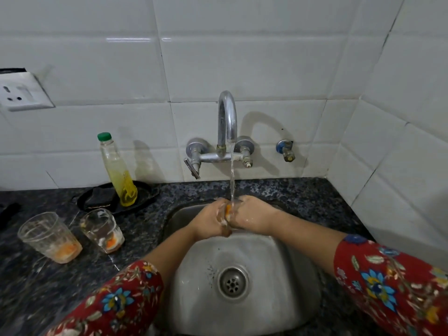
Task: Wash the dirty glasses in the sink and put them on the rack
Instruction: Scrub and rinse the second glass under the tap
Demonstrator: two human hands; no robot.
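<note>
Head view, glass (228,215) clasped between left hand (210,221) and right hand (253,214), both curled round it, under running tap (227,112)

Forearms enter from the lower corners and converge at frame centre. Left hand (209,223) and right hand (253,215) meet, fingers curled, gripping a glass (227,214) between them.

text: none readable | labels, numbers: none (bottle (116,166) and socket (24,92) bear nothing legible)
</note>
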